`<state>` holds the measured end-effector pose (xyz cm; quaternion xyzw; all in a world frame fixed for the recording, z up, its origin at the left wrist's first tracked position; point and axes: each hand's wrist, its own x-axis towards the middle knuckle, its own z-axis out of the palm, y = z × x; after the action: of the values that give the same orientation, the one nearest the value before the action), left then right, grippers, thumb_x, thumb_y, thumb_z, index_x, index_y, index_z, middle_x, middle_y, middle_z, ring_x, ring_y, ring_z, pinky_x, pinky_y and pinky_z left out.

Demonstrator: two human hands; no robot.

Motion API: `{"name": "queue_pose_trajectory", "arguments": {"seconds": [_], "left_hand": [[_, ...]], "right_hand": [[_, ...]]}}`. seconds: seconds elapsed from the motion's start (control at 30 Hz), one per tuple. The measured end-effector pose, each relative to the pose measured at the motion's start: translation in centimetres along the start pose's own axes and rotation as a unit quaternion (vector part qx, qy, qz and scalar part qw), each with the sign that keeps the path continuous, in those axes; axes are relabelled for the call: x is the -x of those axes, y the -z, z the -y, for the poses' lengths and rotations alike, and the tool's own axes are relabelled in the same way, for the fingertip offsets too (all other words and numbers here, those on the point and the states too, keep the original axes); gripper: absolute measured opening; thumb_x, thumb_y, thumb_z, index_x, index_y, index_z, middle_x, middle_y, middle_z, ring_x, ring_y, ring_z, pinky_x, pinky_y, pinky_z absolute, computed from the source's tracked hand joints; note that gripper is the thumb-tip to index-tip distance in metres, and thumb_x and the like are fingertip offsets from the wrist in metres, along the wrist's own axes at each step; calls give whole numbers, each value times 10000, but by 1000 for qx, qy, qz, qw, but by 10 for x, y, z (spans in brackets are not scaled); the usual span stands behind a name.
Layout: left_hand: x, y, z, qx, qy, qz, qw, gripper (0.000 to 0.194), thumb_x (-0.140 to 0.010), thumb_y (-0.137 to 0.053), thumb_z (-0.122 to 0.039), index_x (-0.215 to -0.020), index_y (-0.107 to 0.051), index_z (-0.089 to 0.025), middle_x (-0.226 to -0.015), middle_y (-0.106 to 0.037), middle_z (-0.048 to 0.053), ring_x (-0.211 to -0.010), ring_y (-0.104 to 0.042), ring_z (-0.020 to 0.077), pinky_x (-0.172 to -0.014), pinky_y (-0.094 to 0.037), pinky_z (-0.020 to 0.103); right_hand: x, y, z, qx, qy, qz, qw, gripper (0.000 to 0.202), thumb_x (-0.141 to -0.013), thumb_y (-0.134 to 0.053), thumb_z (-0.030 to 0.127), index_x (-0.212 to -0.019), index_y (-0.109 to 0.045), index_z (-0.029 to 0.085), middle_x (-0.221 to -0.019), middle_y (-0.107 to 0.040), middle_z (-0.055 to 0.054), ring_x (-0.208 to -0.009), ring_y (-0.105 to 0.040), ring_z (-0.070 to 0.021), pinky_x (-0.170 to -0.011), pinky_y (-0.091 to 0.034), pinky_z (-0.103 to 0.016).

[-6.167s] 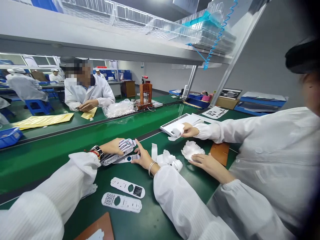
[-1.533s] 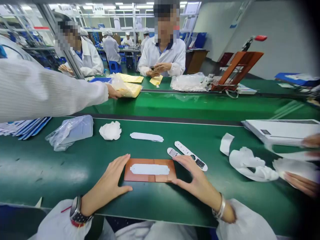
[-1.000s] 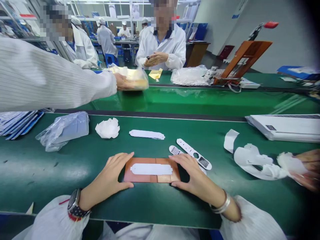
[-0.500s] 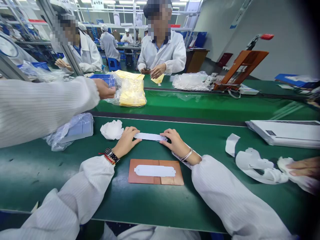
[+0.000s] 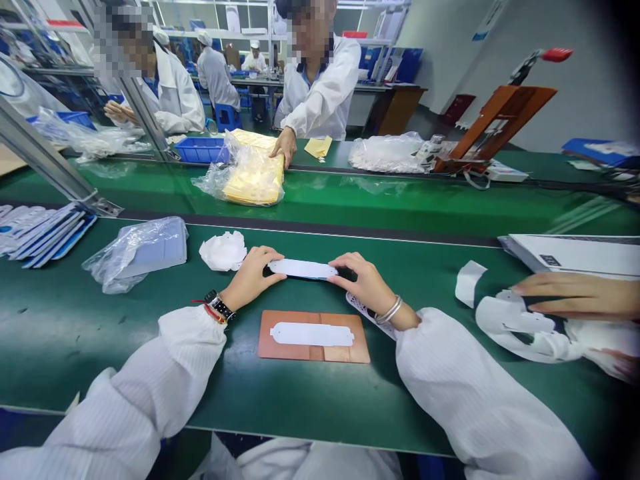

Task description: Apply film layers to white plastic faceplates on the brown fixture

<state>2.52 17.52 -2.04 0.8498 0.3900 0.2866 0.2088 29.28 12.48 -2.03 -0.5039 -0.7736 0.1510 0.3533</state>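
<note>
Between my two hands is a long narrow white strip [image 5: 303, 269], raised slightly over the green table. My left hand [image 5: 254, 275] grips its left end between thumb and fingers, and my right hand [image 5: 364, 283] grips the right end the same way. Nearer to me, a brown board [image 5: 290, 353] lies flat with a white elongated piece [image 5: 313, 334] on it. Under my right wrist, a perforated white strip [image 5: 361, 308] is partly hidden. Crumpled white paper [image 5: 223, 251] sits just left of my left hand.
Bagged pale plates [image 5: 153, 248] and stacked blue-white pieces [image 5: 45, 230] lie left. Across the table, a person's hand [image 5: 285, 146] touches a yellow bagged stack [image 5: 255, 177]. At right, another person's hand [image 5: 585, 293] is over white scraps [image 5: 517, 327], near a white stack [image 5: 585, 257].
The sleeved arm at upper left has left view. The person opposite has reached onto the yellow stack. The hand at right has moved left over the scraps. My hands still hold the strip.
</note>
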Motion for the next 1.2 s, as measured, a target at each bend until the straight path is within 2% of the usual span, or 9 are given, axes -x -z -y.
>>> {"name": "queue_pose_trajectory", "arguments": {"seconds": [0.13,0.27,0.4,0.57,0.77,0.97,1.07,1.2], "left_hand": [[1,-2,3,3,1,4,1000,301,-803,-644,-233,-1093,-586,-180,-1043,-589,76,-993,-523,248,-888,-441,411],[-4,-5,5,4,-8,7,1000,379,-777,-667,-213,-1142,-566,-201,-1117,-570,72,-1024,-511,243,-916,-430,415],[-8,-7,8,-1,-10,-3,1000,274,-786,-644,-199,-1055,-597,-184,-1028,-607,65,-966,-515,238,-882,-439,406],[-8,-7,9,-12,-7,-13,1000,238,-784,-629,-225,-1017,-604,-184,-981,-606,65,-939,-510,243,-858,-444,410],[-8,-7,8,-25,-1,-15,1000,181,-769,-612,-204,-950,-610,-195,-949,-587,55,-931,-509,243,-859,-439,407],[-7,-6,6,-23,-17,11,1000,423,-788,-604,-197,-1202,-522,-212,-1260,-538,80,-1145,-453,269,-949,-381,437],[-8,-7,7,-20,-16,26,999,336,-798,-602,-190,-1132,-577,-216,-1190,-607,66,-1111,-477,271,-922,-388,442],[-8,-7,8,-17,-11,22,1000,274,-812,-595,-186,-1084,-608,-213,-1106,-648,57,-1069,-500,256,-915,-392,429]], "right_hand": [[4,3,0,-26,-12,-27,999,195,-815,-630,387,-891,-654,209,-831,-663,-56,-777,-558,-209,-691,-477,-366],[2,-2,0,-50,-33,-57,997,234,-806,-624,418,-890,-653,201,-768,-635,-43,-721,-561,-190,-636,-466,-334],[-1,-9,0,-75,-54,-81,992,260,-784,-635,404,-933,-647,191,-756,-630,-33,-677,-562,-167,-599,-446,-305],[-1,-13,5,-106,-71,-99,987,265,-779,-614,393,-917,-635,168,-729,-616,-30,-622,-536,-146,-568,-434,-291],[0,-5,23,-120,-61,-126,983,162,-799,-569,353,-749,-591,200,-752,-614,-33,-676,-532,-160,-637,-444,-316],[5,12,30,-137,-80,-173,972,156,-799,-597,363,-772,-579,211,-756,-607,-29,-711,-552,-166,-674,-464,-320],[18,24,42,-172,-129,-168,962,194,-771,-639,393,-796,-600,204,-729,-619,-26,-661,-571,-152,-627,-484,-299],[47,28,63,-251,-266,-97,926,303,-648,-745,435,-764,-640,176,-619,-616,-16,-530,-544,-119,-518,-472,-259]]}}
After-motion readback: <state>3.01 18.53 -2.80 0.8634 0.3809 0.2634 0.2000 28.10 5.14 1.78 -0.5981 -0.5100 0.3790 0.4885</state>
